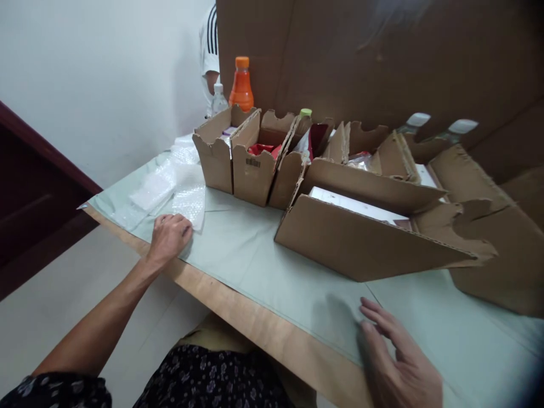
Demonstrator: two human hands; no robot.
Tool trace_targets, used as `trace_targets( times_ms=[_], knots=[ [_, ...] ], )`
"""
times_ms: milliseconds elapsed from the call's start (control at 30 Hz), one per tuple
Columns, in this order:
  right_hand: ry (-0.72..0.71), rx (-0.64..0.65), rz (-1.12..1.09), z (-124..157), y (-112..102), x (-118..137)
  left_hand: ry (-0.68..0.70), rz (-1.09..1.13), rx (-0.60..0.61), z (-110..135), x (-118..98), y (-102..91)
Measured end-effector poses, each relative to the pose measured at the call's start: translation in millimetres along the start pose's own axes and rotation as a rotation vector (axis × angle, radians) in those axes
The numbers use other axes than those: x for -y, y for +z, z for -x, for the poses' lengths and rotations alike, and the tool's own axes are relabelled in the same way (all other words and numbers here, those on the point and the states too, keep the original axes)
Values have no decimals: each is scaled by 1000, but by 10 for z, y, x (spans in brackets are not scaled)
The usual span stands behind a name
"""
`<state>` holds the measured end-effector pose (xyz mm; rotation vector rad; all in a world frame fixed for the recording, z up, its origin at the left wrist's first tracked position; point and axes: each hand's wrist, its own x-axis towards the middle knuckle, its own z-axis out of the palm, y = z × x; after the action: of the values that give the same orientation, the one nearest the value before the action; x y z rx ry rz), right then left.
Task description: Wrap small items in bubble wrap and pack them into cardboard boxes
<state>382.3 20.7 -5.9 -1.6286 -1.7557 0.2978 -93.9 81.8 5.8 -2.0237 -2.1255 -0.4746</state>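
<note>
My left hand (170,237) rests on the pale green table cover near its front edge. Its fingers are curled under, and whatever may be inside them is hidden. Right beside its knuckles lies a sheet of bubble wrap (189,195), with more clear bubble wrap (155,184) spread to the left. My right hand (397,354) is over the table's front right part, fingers extended, thumb apart, holding nothing. Beyond it, an open cardboard bin (361,241) sits at an angle, with a white box (357,204) inside.
Several cardboard bins (250,175) stand in a row behind, one with red packets (263,149). An orange bottle (241,88) and a clear bottle (219,101) are behind them. A tall cardboard panel (340,56) closes off the back. A person's white sleeve (210,42) shows beside it.
</note>
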Motion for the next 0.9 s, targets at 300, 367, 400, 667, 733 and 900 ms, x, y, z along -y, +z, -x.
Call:
trace_targets(
  times_ms=[300, 367, 400, 667, 733, 900],
  knots=[
    [-696, 288, 6, -78, 228, 692, 456, 563, 39, 669, -1325, -231],
    [-776, 388, 27, -17, 285, 769, 521, 717, 129, 874, -1595, -259],
    [-789, 421, 17, 31, 308, 775, 528, 774, 177, 961, -1680, -275],
    [-255, 452, -357, 442, 314, 722, 314, 821, 293, 1329, -1544, -355],
    [-133, 444, -387, 429, 375, 776, 234, 757, 186, 1350, -1514, -291],
    [-97, 313, -374, 326, 540, 842, 107, 552, 20, 1367, -1521, -133]
  ],
)
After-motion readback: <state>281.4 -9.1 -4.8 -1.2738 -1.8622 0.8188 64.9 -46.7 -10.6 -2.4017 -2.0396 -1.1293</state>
